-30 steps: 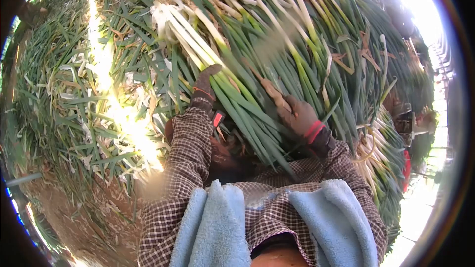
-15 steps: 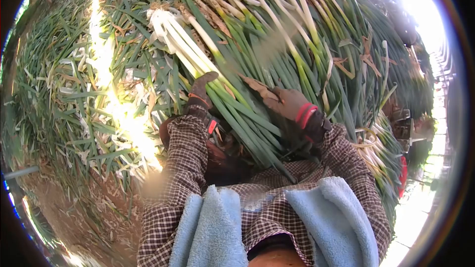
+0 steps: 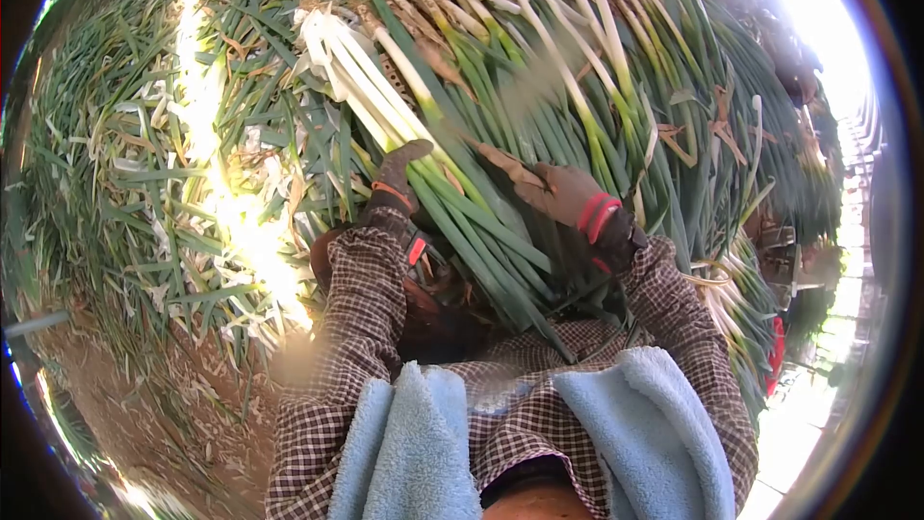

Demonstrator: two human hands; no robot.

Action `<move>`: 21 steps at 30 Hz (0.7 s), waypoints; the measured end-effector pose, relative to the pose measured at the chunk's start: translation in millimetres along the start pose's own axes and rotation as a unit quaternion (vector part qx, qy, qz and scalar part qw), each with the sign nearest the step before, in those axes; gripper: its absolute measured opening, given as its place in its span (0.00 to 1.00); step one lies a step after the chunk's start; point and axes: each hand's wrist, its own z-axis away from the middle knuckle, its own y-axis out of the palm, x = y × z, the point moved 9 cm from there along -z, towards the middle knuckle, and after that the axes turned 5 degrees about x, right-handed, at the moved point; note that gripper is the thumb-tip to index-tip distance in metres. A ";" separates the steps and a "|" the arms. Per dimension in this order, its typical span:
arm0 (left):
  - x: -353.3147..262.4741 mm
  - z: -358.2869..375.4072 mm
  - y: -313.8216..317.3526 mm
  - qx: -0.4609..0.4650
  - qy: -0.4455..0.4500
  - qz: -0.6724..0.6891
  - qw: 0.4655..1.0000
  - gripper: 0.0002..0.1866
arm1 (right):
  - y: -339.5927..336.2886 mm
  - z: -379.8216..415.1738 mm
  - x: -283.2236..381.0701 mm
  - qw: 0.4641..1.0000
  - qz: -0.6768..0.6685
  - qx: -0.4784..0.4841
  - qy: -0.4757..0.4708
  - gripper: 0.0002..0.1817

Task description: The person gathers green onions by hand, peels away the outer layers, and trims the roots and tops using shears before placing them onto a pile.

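Observation:
My left hand (image 3: 399, 175), in a dark glove, is closed around a bunch of green onions (image 3: 371, 87), its thumb lying across the stalks where white turns to green. The white root ends point up and left, and the green leaves (image 3: 486, 250) trail down toward my lap. To the right of the bunch, my gloved right hand (image 3: 566, 196) has its fingers closed on a brown, dry-looking leaf (image 3: 502, 164) that points up and left. Its lower fingers are partly hidden.
More untrimmed green onions (image 3: 597, 125) lie in a thick pile ahead and to the right. Loose cut leaves (image 3: 125, 164) cover the ground at left, with bare soil (image 3: 164, 395) nearer. A tied bunch (image 3: 736, 294) stands by my right arm. A blue towel (image 3: 414, 443) hangs over my chest.
The view has shifted slightly, so the onions sit a little farther right. Both hands keep nearly the same pose, the left still around the bunch.

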 end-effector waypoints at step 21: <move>0.8 -11.3 4.3 0.112 -0.013 -0.029 0.993 0.21 | -15.4 -2.0 10.0 0.998 0.053 0.009 0.019 0.26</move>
